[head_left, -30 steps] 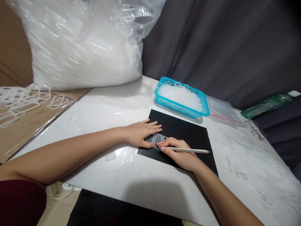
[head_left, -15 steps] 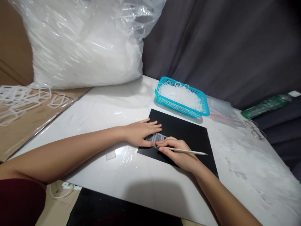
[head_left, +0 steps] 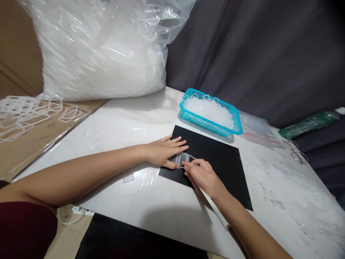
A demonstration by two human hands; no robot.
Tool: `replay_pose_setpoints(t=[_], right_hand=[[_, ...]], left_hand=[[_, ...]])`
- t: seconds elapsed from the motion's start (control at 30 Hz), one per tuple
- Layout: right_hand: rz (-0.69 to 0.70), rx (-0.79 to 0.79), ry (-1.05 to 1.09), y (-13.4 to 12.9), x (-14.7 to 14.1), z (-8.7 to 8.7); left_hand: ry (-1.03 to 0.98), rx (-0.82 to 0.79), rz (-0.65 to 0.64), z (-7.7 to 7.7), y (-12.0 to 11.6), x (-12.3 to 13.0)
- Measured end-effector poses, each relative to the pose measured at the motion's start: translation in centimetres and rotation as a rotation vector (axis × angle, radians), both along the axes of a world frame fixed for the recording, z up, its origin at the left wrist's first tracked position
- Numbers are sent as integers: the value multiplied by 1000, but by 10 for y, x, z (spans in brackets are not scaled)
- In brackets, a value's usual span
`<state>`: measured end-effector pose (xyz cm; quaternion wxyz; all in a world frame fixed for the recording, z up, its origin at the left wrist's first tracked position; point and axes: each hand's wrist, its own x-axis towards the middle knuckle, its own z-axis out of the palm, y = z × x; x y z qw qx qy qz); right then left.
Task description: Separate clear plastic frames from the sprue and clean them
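A black mat lies on the white table, with a small translucent plastic frame on it. My left hand is flat with spread fingers, across the mat's left edge, its thumb at the frame. From the other side my right hand pinches a thin white stick, which slants down beside my wrist. The right fingertips are at the frame's lower right edge; whether they also grip it is hard to see.
A blue basket of white pieces stands behind the mat. Behind left is a big plastic bag; loose white frames lie on cardboard at far left. A green bottle and glasses are at right.
The stick has swung from pointing right to pointing down towards my right forearm. My right hand has turned, its fingertips now close together at the frame. My left hand stays spread.
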<state>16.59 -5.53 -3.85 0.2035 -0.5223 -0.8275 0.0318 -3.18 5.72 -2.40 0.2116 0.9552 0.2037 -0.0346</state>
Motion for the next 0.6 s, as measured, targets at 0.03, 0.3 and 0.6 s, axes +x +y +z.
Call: replay_pose_setpoints(t=[0.03,0.3,0.6], right_hand=[[-76,92,-13,1,2,-1],[-767,440,-181,11,114,47],[-684,-159,-20,-2,123,39]], left_hand=[[6,-2,-1,0,0,0],[51,-34,-17,4,3,1],[-203,-147,13,-2,3,-6]])
